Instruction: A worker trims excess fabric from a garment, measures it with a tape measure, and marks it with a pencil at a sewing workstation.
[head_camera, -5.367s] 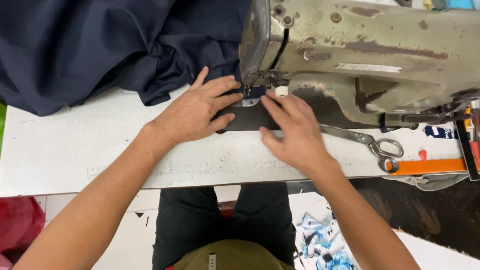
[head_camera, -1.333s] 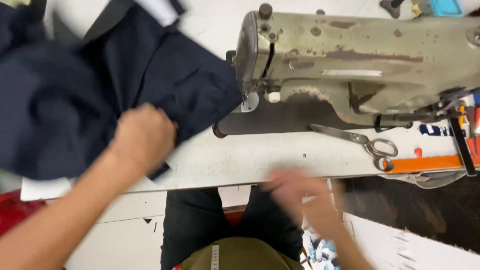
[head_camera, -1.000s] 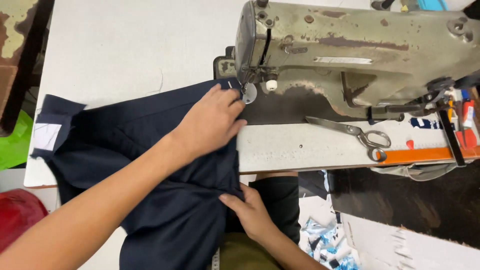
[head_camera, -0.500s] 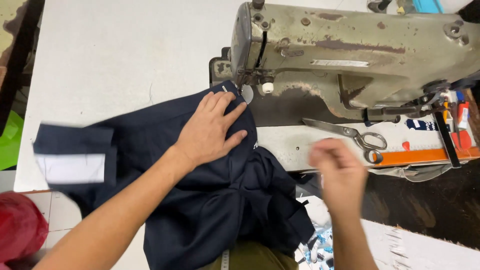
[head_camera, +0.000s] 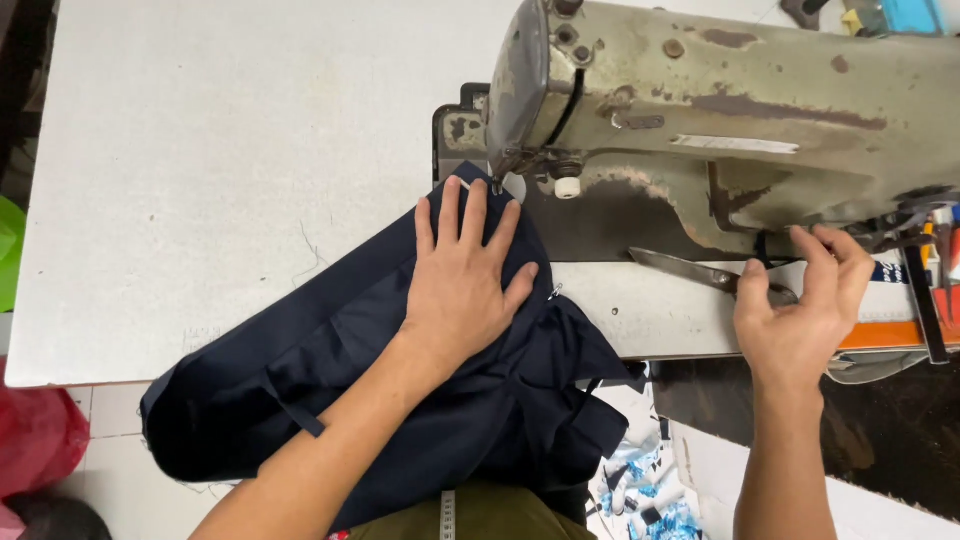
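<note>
Head view | left hand (head_camera: 462, 285) spread flat on dark navy cloth garment (head_camera: 380, 390), edge under needle | right hand (head_camera: 800, 320) fingers curled at steel scissors (head_camera: 700, 272), frame right | not yet lifted

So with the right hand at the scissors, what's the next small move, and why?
Probably close the right hand on the scissors and lift them: its fingers are at their handles, while the left hand pins the dark cloth flat by the needle.

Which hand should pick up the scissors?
Probably the right hand: its fingers already rest on the scissors beside the sewing machine. The left hand lies flat on the navy fabric.
</note>
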